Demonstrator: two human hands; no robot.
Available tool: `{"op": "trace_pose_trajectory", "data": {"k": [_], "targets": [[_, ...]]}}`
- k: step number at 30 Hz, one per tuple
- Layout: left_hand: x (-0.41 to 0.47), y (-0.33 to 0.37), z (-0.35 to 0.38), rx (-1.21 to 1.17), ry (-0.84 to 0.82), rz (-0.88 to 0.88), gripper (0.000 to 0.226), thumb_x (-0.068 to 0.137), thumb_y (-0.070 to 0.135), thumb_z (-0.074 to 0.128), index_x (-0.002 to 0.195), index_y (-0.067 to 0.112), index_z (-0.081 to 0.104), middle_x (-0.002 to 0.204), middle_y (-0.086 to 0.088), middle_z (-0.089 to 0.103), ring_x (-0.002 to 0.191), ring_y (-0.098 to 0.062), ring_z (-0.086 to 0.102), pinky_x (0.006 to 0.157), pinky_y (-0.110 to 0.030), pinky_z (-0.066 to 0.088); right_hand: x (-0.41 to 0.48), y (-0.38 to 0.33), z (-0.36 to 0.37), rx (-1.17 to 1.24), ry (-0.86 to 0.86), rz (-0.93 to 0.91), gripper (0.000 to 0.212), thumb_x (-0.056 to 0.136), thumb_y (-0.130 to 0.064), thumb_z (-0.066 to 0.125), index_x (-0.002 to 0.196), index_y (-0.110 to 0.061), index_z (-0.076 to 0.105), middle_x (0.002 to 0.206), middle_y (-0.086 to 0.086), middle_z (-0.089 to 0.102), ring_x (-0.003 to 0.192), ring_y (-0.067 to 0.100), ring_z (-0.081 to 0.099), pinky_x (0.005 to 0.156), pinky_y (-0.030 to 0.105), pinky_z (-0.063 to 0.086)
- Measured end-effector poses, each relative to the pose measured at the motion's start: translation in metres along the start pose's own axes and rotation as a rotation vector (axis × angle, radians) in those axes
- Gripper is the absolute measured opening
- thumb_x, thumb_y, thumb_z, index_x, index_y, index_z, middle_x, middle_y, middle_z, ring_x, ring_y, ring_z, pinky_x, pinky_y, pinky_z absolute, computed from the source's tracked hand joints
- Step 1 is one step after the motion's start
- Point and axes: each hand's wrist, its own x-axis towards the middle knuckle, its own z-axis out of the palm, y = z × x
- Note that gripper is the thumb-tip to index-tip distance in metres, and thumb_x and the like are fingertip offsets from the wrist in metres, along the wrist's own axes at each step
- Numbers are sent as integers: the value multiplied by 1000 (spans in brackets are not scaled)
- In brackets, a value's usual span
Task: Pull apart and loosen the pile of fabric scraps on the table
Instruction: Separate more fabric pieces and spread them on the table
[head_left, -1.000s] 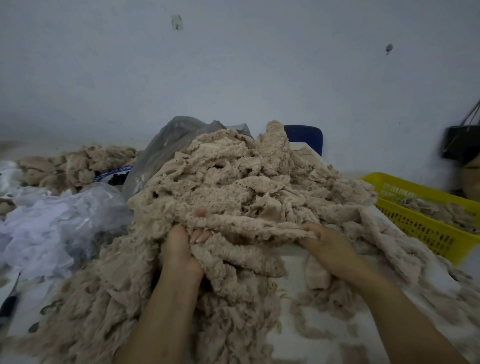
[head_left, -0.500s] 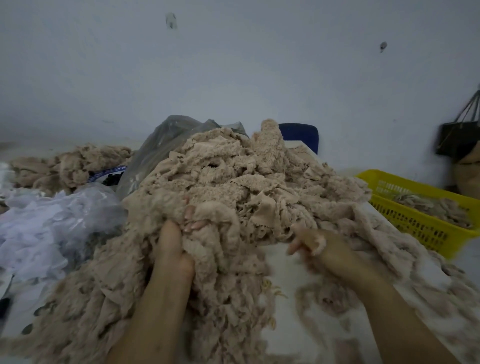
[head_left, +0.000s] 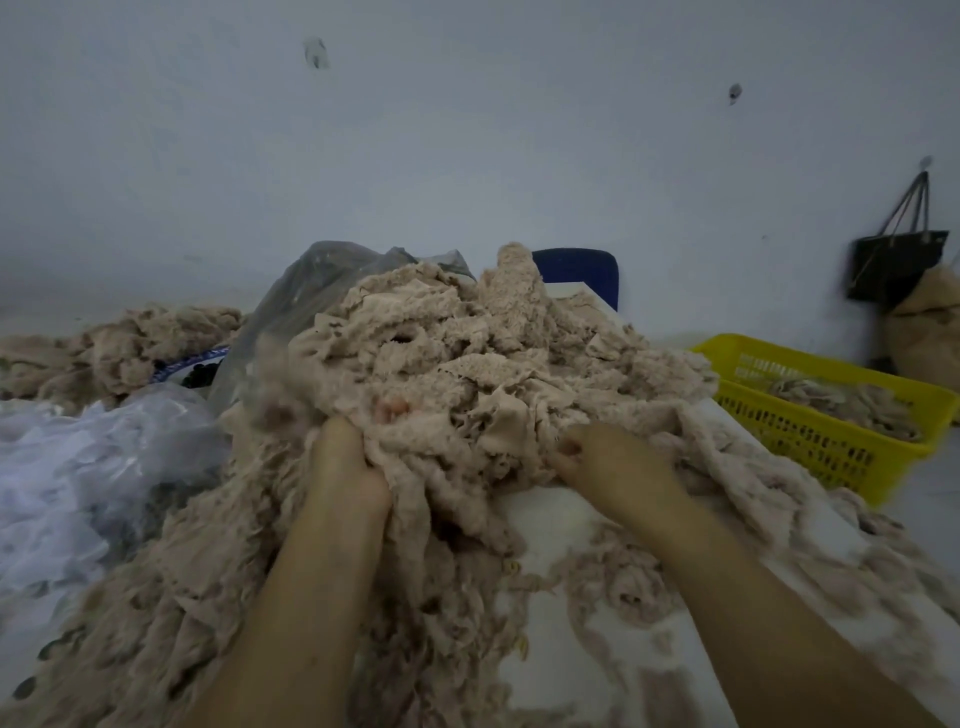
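Our left hand (head_left: 348, 467) and right hand (head_left: 618, 462) each squeeze the big tan heap of cloth scraps (head_left: 467, 358) rising mid-frame above them.

Fingers lost in the scraps, edges cut, one blurred patch
The left hand (head_left: 348, 467) sinks its fingers into the pile of fabric scraps (head_left: 467, 364), so only pink tips show; the right hand (head_left: 613, 462) has its curled fingers partly covered by scraps; both forearms are cut by the lower edge; the pile's left flank is smeared with blur; the blue chair (head_left: 582, 270) is mostly hidden behind the pile; a tan sack (head_left: 930, 338) runs off the right edge
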Motion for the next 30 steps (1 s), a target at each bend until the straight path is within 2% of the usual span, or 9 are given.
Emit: {"op": "trace_pose_trajectory", "data": {"k": [3,6,9,11,15,18,23,27,30], "targets": [[-4,-26,-5,59,60,-166,34,103,15,37,102,2,68,109,-22,64,90,-29,63,81,-40,53,23,-17,22,53,172,-136,42,98,-40,53,135,-20,45,135,5,43,104,22,55,67,32,45],[-11,-38,-7,-2,9,-323,33,100,20,38,97,0,65,76,-12,66,58,-18,61,56,-28,54,48,-26,39,-3,126,-175,62,99,-38,53,152,-23,23,151,9,25,117,30,51,72,37,49],[-13,-33,-13,-19,-32,-382,28,97,15,43,87,-2,63,65,-8,59,47,-15,55,45,-19,51,59,-21,44,-11,-27,-151,15,101,-19,47,111,-22,58,115,10,56,94,31,60,65,35,47],[-12,-30,-16,67,-69,-348,45,99,15,44,67,-4,70,58,-13,63,43,-21,62,41,-26,49,54,-14,38,239,-69,-149,20,102,-22,46,83,-23,53,84,2,55,82,29,61,62,33,43],[-8,-27,-20,129,-44,-311,44,95,9,51,55,3,67,52,-9,60,36,-18,56,35,-20,45,31,-11,-13,781,125,-173,12,100,-45,46,95,-42,56,80,-28,59,72,-9,56,60,11,40],[-11,-27,-13,20,-107,-333,11,81,11,55,75,11,64,60,-2,57,36,-9,43,37,-13,34,16,-13,-52,1002,222,-244,25,100,-41,49,86,-35,69,77,-19,68,74,-11,61,58,2,41],[-21,-28,3,105,-256,-135,29,83,21,56,63,10,75,65,-8,71,50,-16,67,45,-23,52,7,-34,-72,1036,193,-313,25,102,-36,47,95,-35,71,90,5,70,86,24,66,83,39,56],[-31,-37,23,234,-285,-133,48,104,35,39,95,11,79,101,-15,75,86,-26,74,63,-35,59,9,-61,-67,652,229,-414,28,100,-45,44,83,-44,66,88,-28,57,96,-1,48,80,8,29],[-42,-38,27,396,-397,-119,40,87,44,59,69,15,81,84,-12,76,71,-20,74,57,-28,58,15,-68,-64,729,195,-351,27,103,-32,45,96,-29,70,100,-22,63,93,-2,53,77,8,36]]}}
